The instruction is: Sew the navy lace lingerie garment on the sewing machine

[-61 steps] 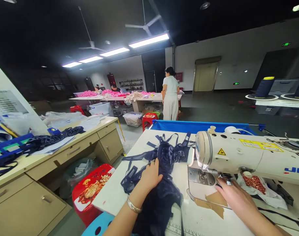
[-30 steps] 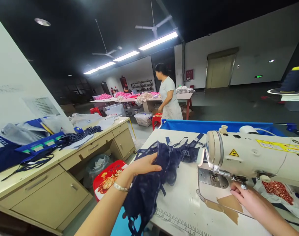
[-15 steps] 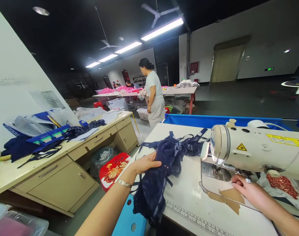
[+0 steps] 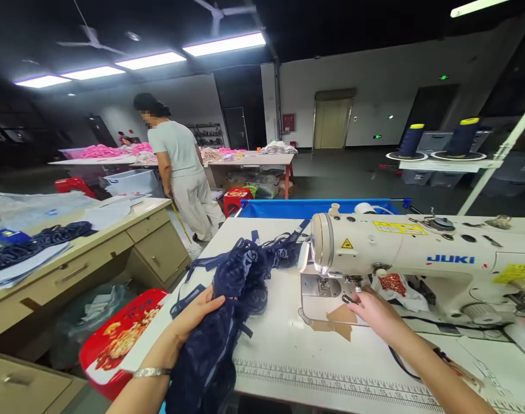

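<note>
My left hand (image 4: 206, 305) is closed on a bunched navy lace garment (image 4: 236, 276) with thin straps, thumb on top. Part of the garment lies on the white sewing table (image 4: 283, 351), and the rest hangs over its near left edge. My right hand (image 4: 368, 305) is at the sewing machine (image 4: 383, 241), just right of the needle plate (image 4: 320, 286). Its fingers are closed on a small dark metal tool (image 4: 349, 299), mostly hidden, whose tip points left. Pieces of brown tape (image 4: 342, 319) lie below that hand. No cloth is under the needle.
A red patterned stool (image 4: 124, 328) stands left of the table, beside a cream desk (image 4: 102, 253) holding papers and navy straps. A blue cloth bin (image 4: 279, 208) borders the table's far edge. A co-worker (image 4: 178, 161) walks beyond. Thread cones (image 4: 412, 141) stand right.
The view has swung right, showing more of the machine. A dark tool now shows in my right hand. My left hand keeps its grip on the garment. The co-worker has turned further away.
</note>
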Tool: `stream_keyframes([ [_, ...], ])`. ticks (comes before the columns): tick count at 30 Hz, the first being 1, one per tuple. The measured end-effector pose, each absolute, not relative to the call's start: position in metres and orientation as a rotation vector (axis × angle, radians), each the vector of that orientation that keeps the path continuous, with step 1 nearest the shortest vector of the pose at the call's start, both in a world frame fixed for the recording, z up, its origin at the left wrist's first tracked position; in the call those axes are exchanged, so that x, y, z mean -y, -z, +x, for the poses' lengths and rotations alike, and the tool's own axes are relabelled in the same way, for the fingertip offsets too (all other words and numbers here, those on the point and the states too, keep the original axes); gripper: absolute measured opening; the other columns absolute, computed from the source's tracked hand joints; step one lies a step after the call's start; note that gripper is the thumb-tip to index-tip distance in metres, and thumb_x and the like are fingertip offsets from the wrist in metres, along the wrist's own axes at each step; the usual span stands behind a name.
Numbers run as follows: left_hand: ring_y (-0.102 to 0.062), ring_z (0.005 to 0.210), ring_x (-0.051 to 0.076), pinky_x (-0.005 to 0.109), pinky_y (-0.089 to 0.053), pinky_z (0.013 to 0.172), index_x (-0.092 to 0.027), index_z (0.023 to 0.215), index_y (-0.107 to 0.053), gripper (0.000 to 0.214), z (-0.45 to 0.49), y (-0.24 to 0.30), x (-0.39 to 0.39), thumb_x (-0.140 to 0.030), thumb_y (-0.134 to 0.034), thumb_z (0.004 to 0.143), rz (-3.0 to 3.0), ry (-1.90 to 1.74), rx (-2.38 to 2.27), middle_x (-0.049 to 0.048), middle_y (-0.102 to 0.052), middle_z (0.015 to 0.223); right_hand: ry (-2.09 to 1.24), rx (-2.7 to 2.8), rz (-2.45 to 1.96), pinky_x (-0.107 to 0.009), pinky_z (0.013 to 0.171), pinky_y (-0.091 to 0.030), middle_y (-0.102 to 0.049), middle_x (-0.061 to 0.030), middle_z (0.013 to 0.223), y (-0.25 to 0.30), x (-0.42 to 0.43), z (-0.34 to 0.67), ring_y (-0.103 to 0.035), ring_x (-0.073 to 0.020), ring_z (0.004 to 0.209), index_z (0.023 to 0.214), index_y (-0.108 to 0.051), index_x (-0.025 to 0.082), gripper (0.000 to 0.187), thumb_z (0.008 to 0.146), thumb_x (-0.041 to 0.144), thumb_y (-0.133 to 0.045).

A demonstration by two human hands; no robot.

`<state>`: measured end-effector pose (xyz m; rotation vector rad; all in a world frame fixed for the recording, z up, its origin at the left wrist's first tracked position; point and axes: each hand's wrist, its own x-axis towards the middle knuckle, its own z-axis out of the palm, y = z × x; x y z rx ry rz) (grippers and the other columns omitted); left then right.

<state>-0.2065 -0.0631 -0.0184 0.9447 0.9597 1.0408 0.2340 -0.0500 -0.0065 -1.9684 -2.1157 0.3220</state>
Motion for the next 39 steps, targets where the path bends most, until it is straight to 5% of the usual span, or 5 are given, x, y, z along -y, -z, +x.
stream_keyframes([
  [4,-0.067,0.093,0.025,0.032,-0.052,0.083,-0.017,0.113,-0.059,0.051,-0.203,0.015,0.067,-0.027,-0.079,0.067,0.862,-1.102,-0.961,0.0099,-0.07,0.104,-0.35,2.176,-2.012,-0.027,0.07,-0.044,-0.065,-0.006,0.079,0.006,0.053,0.227,-0.062,-0.0194,0.075,0.063,-0.058,0.02,0.02,0.08,0.022,-0.047],
  [10,-0.068,0.089,0.025,0.032,-0.053,0.08,-0.016,0.107,-0.061,0.045,-0.202,0.013,0.069,-0.026,-0.079,0.067,0.839,-1.09,-0.935,0.0103,-0.071,0.1,-0.295,2.18,-2.035,-0.032,0.077,-0.047,-0.065,-0.0122,0.097,0.014,0.051,0.231,-0.064,-0.0251,0.089,0.095,-0.065,0.017,0.024,0.08,0.023,-0.048],
  [23,-0.069,0.082,0.024,0.031,-0.054,0.076,-0.015,0.098,-0.063,0.038,-0.201,0.015,0.07,-0.029,-0.08,0.066,0.856,-1.072,-0.978,0.0093,-0.072,0.096,-0.244,2.183,-1.957,-0.035,0.084,-0.045,-0.063,-0.0102,0.106,0.012,0.06,0.252,-0.058,-0.0244,0.101,0.093,-0.061,0.022,0.027,0.086,0.021,-0.036],
  [29,-0.068,0.088,0.024,0.032,-0.054,0.079,-0.016,0.102,-0.062,0.041,-0.203,0.017,0.068,-0.028,-0.079,0.067,0.86,-1.069,-0.966,0.0093,-0.071,0.101,-0.404,2.219,-1.937,-0.03,0.072,-0.046,-0.064,-0.0047,0.083,-0.001,0.051,0.252,-0.061,-0.0208,0.08,0.072,-0.055,0.022,0.006,0.076,0.023,-0.051],
  [39,-0.069,0.082,0.019,0.028,-0.053,0.078,-0.018,0.1,-0.06,0.028,-0.208,0.023,0.069,-0.027,-0.072,0.076,0.896,-1.04,-0.9,0.0065,-0.071,0.097,-0.439,2.181,-1.93,-0.029,0.071,-0.044,-0.062,-0.0035,0.078,0.003,0.046,0.26,-0.059,-0.0204,0.078,0.065,-0.045,0.024,0.009,0.069,0.03,-0.049],
])
